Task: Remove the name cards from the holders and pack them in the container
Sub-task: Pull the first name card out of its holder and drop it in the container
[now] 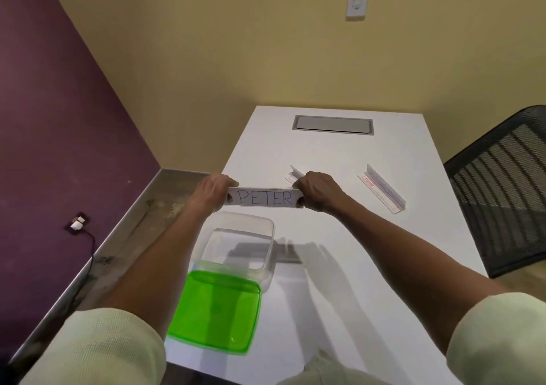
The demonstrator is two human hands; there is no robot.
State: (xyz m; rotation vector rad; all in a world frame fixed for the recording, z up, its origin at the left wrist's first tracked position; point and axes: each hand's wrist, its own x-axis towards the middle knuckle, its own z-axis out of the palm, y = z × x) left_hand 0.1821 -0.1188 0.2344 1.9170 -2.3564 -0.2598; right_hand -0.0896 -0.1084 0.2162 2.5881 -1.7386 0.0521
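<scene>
A person's two arms reach forward over a white table (339,160), seen from a head camera looking down. Both hands hold one name card (263,197) level in the air above the table, at about 12 o'clock from the clear container (266,254). The card is a long, narrow white strip with "PETER" written in blue capital letters, facing the camera. It looks to sit in a clear sleeve, though that is hard to tell.

The left hand (211,191) pinches the card's left end, fingers curled over its top edge and thumb on its front. The right hand (317,191) pinches the right end the same way.

The container is a clear plastic tub standing open on the table. A bright green lid (214,313) leans against its near rim at 6 o'clock.

A clear holder (381,188) with a card in it lies on the table at 2 o'clock from the container, well apart from the hands. Another holder (294,174) shows partly just behind the right hand.

A black mesh chair (502,186) stands at 3 o'clock. A grey hatch (333,124) is set into the table's far end.
</scene>
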